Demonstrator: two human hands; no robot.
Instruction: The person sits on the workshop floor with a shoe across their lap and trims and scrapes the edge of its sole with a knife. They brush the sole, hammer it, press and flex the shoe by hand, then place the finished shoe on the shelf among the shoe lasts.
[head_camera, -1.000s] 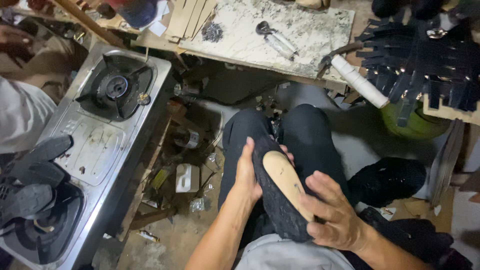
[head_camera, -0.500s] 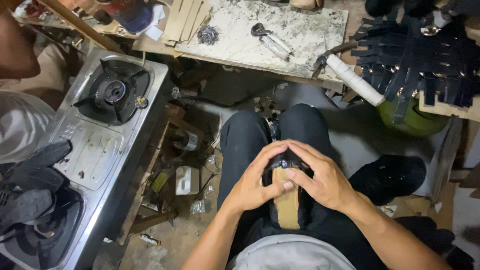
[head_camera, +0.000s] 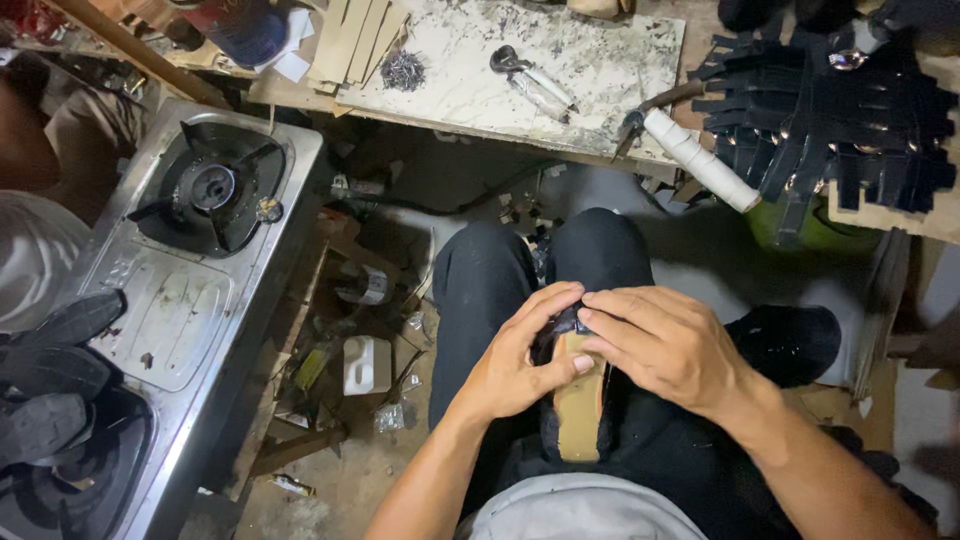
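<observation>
Both bare forearms enter from the bottom edge and converge over the lap, above the knees in dark trousers. The left hand (head_camera: 515, 365) comes in from about 7 o'clock, wrist straight, palm turned inward and fingers curled, its thumb lying across toward 3 o'clock and its fingertips pointing up toward 1 o'clock. The right hand (head_camera: 665, 345) comes in from about 4 o'clock, back of the hand facing up, fingers stretched toward 9 o'clock with the knuckles slightly bent. The fingertips of the two hands meet at the middle, touching, with the right fingers lying just over the left ones. Both are closed in a pressing grip.
</observation>
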